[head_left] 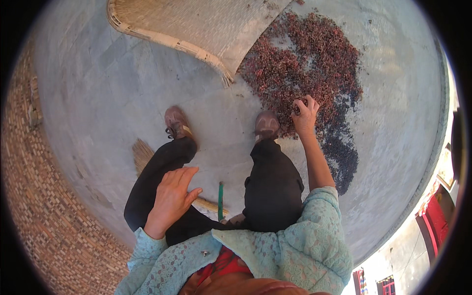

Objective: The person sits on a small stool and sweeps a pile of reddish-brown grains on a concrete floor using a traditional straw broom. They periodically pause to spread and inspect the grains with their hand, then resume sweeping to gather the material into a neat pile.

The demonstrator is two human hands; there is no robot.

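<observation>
Small dark red peppercorn-like husks (314, 54) lie spread in a loose pile on the concrete ground, ahead and to the right. Black seeds (341, 160) form a trail at the pile's near right side. Over the near part of the husks is my right hand (306, 117), with its fingers and thumb curled in; whatever they hold is too small to name. My left hand (172, 196) hovers by my left knee, empty, its fingers stretched out and the thumb apart. A large woven mat (191, 24) reaches the pile's left edge.
My shoes stand apart, the right shoe (267, 123) touching the pile's edge. Under my left leg lies a straw broom (142, 153). An upright green strip (221, 199) shows between my legs. Brick paving (44, 196) borders the concrete at left.
</observation>
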